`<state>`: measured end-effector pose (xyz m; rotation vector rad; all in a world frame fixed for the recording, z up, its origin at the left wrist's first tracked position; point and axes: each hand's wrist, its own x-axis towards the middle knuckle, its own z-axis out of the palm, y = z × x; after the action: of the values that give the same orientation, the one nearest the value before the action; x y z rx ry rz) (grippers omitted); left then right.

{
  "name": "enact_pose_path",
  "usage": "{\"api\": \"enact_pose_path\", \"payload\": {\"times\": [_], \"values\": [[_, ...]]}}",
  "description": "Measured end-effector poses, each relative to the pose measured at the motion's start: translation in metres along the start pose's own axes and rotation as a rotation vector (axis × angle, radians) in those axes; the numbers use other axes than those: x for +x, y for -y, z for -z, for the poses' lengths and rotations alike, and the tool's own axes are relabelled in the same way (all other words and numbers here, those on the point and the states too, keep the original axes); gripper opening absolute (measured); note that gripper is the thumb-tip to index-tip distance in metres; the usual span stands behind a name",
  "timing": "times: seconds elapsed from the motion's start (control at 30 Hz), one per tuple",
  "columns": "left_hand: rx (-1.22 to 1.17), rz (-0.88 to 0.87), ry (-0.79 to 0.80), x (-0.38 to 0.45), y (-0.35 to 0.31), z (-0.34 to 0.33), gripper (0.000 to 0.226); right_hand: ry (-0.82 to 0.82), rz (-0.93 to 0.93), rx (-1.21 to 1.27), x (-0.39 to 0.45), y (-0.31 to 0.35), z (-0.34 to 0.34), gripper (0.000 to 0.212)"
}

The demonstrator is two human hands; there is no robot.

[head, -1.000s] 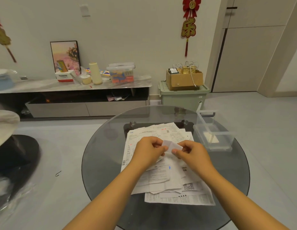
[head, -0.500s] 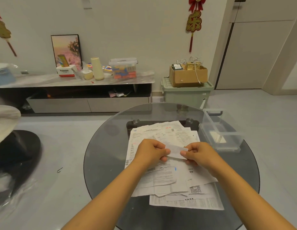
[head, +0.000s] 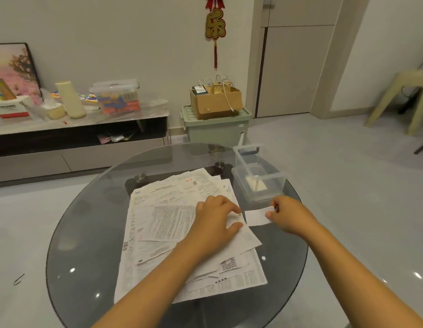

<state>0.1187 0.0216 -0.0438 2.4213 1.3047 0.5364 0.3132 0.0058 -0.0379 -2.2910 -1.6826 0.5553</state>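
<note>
A loose pile of printed papers and receipts [head: 172,223] covers the middle of a round smoked-glass table [head: 87,233]. My left hand [head: 217,218] lies on the pile's right side, its fingers curled and its thumb pinching the edge of a sheet there. My right hand [head: 288,216] pinches a small white slip [head: 256,217] by its right end, just right of the pile. A clear plastic box [head: 257,178] with a little paper inside stands on the table just beyond my right hand.
A low TV cabinet [head: 82,138] with boxes and a framed picture runs along the back wall. A green storage bin [head: 215,129] with a cardboard box [head: 215,102] on top stands behind the table. A beige plastic stool [head: 402,100] is at the far right.
Both hands held the small slip together over the pile. Now only my right hand has it and has carried it right toward the clear box, while my left hand dropped onto the pile.
</note>
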Motion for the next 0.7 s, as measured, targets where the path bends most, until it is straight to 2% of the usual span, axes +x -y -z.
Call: {"api": "enact_pose_path", "payload": {"times": [0.2,0.3,0.5,0.6,0.7], "values": [[0.150,-0.055,0.081,0.000,0.005,-0.007,0.037,-0.143,0.016,-0.132,0.000,-0.001,-0.013,0.026],[0.148,-0.067,0.067,-0.001,0.005,-0.006,0.037,-0.247,0.049,-0.213,-0.003,-0.001,-0.015,0.030],[0.127,-0.111,-0.012,-0.008,-0.002,0.011,0.033,-0.330,0.139,-0.054,-0.013,0.009,-0.010,0.027],[0.186,-0.064,-0.006,-0.019,0.006,0.023,0.038,-0.283,0.179,0.031,-0.019,0.017,-0.010,0.022],[0.293,0.095,0.037,-0.033,0.019,0.034,0.054,-0.249,0.223,0.087,-0.023,0.024,-0.012,0.019]]}}
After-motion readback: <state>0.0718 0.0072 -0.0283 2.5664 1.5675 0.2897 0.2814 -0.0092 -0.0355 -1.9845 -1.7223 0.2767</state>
